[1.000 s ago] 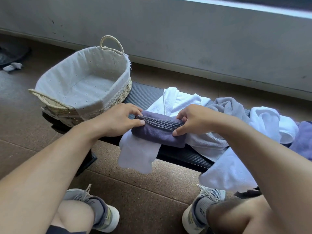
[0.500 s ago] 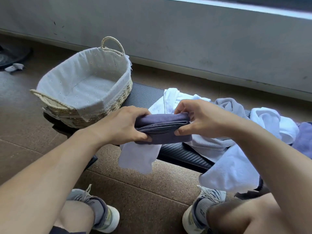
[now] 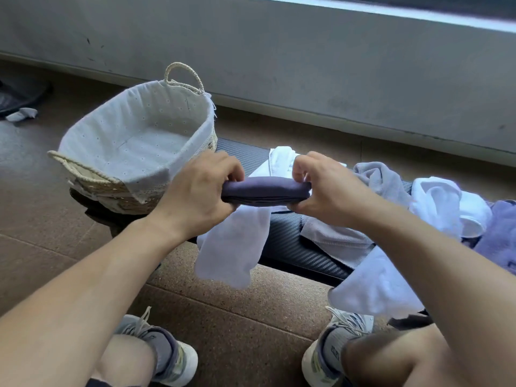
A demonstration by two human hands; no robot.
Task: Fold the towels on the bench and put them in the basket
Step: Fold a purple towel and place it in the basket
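Left hand point(image 3: 199, 195) and right hand point(image 3: 325, 188) each pinch one end of the folded purple towel point(image 3: 265, 190), held in the air above the bench point(image 3: 282, 241), right of the basket point(image 3: 134, 152). Risk — layers slipping open if either pinch loosens in transit. Unfolded towels point(image 3: 377, 219) heaped right; a white towel point(image 3: 234, 247) hangs below — nothing blocks the basket.

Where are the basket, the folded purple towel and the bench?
basket point(image 3: 178, 71): head view, on its far rope handle.
folded purple towel point(image 3: 265, 189): head view, middle of the bundle between both hands.
bench point(image 3: 284, 241): head view, bare black top.
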